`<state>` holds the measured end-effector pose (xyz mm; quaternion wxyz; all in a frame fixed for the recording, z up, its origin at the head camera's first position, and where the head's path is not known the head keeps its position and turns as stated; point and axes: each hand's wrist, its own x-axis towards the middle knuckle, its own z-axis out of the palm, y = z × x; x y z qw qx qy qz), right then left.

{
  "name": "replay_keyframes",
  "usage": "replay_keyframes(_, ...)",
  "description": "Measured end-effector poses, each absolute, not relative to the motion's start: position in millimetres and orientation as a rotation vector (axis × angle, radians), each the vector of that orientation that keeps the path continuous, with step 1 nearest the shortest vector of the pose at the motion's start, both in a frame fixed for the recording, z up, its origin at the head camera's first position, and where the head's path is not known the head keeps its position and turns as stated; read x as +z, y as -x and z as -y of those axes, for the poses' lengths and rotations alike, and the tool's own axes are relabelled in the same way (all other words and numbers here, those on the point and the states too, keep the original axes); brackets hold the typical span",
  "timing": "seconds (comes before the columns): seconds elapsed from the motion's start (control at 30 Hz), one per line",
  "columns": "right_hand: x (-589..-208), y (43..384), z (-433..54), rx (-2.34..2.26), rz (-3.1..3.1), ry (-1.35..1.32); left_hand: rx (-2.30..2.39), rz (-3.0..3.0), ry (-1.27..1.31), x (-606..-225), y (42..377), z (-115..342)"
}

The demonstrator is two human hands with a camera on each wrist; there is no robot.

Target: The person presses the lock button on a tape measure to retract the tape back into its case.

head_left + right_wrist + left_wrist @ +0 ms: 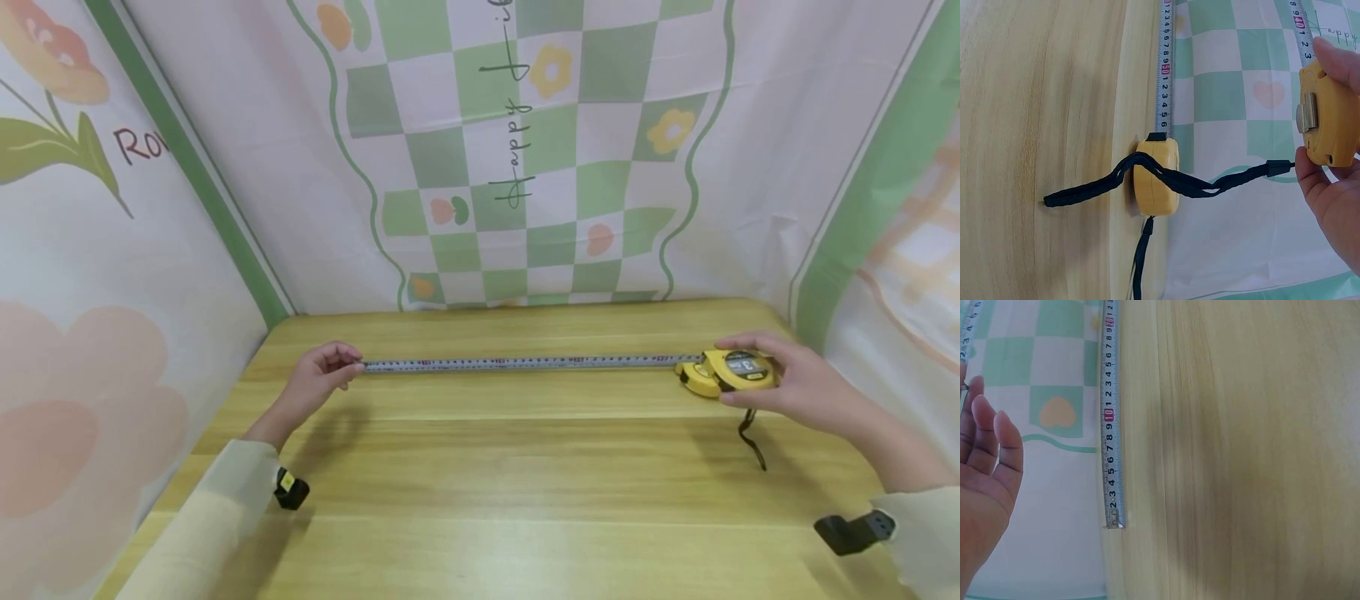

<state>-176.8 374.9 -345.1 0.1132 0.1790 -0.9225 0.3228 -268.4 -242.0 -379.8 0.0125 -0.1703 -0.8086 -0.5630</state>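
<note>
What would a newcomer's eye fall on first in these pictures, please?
Probably, at the right, the yellow tape measure in the right grip and a second tape measure lying on the wooden table. Next, their numbered blades, stretching leftward along the table's far part toward the left grip. Behind the table rises a green-and-white checked cloth.

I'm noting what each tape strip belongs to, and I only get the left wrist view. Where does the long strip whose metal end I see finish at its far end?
Observer: In the right wrist view, the long strip runs into a yellow case on the table.
Operator: And what is the right hand holding?
Observer: The right hand grips a second yellow case.
Operator: Where does the strip in my top left corner lead?
Observer: The head view shows that other strip stretching from the left hand to the second yellow case.
</note>
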Motion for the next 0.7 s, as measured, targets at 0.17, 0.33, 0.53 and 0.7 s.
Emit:
replay_keyframes(0.17, -345.1, 176.2, -374.6, 0.967, 2.71, -0.522, -1.761, 2.51, 0.544, -379.9, 268.5, 241.8)
replay_keyframes(0.33, -345.2, 175.6, -373.5, 0.963, 2.718, -0.525, -1.768, 2.506, 0.547, -380.7, 268.6, 242.8)
replay_keyframes(0.53, -344.5, 174.5, -371.6, 0.948, 2.71, -0.547, -1.781, 2.492, 0.562, -382.1, 268.7, 243.2)
replay_keyframes(0.7, -344.5, 174.8, -369.2, 0.931, 2.713, -0.558, -1.783, 2.484, 0.586, -383.5, 268.6, 242.5)
